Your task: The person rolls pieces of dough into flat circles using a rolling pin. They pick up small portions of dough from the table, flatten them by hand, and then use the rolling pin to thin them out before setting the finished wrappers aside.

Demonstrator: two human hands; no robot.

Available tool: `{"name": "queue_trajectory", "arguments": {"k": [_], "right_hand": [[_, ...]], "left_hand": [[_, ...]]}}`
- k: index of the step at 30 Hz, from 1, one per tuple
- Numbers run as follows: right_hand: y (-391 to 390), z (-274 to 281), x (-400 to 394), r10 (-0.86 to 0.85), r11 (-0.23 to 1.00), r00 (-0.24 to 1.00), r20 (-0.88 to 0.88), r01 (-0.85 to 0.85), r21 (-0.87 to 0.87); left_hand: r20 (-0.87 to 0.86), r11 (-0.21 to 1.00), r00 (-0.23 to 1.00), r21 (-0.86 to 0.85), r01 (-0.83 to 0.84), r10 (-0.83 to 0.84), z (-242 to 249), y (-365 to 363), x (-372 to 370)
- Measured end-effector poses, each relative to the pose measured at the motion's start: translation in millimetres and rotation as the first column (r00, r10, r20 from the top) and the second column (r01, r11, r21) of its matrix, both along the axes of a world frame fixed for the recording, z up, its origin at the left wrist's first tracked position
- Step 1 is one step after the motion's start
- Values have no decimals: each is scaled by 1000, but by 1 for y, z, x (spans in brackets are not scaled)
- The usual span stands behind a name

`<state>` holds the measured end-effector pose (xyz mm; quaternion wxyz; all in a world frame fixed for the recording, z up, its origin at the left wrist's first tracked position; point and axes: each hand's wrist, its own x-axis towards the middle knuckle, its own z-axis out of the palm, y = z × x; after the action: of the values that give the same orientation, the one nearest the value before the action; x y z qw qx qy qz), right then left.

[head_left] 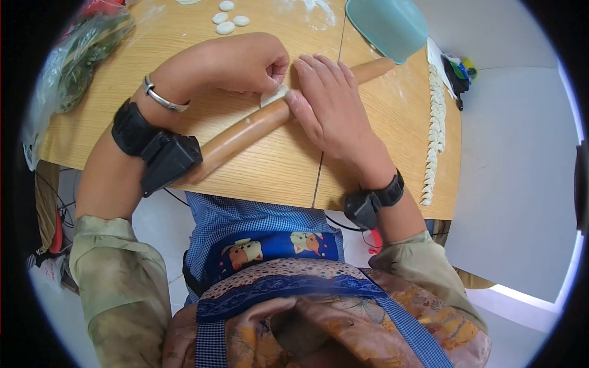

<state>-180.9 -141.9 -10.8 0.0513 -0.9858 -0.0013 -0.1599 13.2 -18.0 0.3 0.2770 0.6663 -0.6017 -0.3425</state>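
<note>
A wooden rolling pin [245, 132] lies slanted across the wooden table [276, 172]. My right hand [328, 104] rests flat on top of the pin, fingers pressed together. My left hand [245, 61] pinches the edge of a small white dough wrapper [273, 95] that lies partly under the pin, right beside the right hand's fingers. Both wrists carry black strapped devices, and the left wrist also has a silver bangle.
Three small dough discs [228, 21] lie at the table's far side. A teal plastic bowl [386, 26] stands at the far right. A long twisted rope of dough [434, 122] runs along the right edge. A plastic bag of greens [76, 58] sits at the left.
</note>
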Motion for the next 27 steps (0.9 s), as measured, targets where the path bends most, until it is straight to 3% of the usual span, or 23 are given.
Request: {"name": "queue_trajectory", "arguments": {"k": [5,7,15,19,21,24,27], "right_hand": [[-6,-2,37,2,999,998,-67,1,45],[-6,-7,42,-14,1000,1000,4,14,0],[10,2,-38,-75,997,996,-52,76,24],[15,0,-56,-145,988,985,-92,149,31],[14,-2,-55,-146,988,986,-85,149,28],[12,-4,-53,-136,990,987,-80,139,30],[13,-3,-52,-132,990,988,-83,136,35]], "left_hand": [[-37,999,998,13,-48,48,4,3,1],[-79,997,994,22,-74,76,2,2,2],[93,997,996,-78,26,-18,0,2,3],[105,998,994,-41,38,-33,2,1,-2],[27,984,999,-174,36,-32,0,0,-6],[20,973,999,-227,-31,36,-4,2,-14],[126,997,992,-75,1,8,0,-3,-11]]}}
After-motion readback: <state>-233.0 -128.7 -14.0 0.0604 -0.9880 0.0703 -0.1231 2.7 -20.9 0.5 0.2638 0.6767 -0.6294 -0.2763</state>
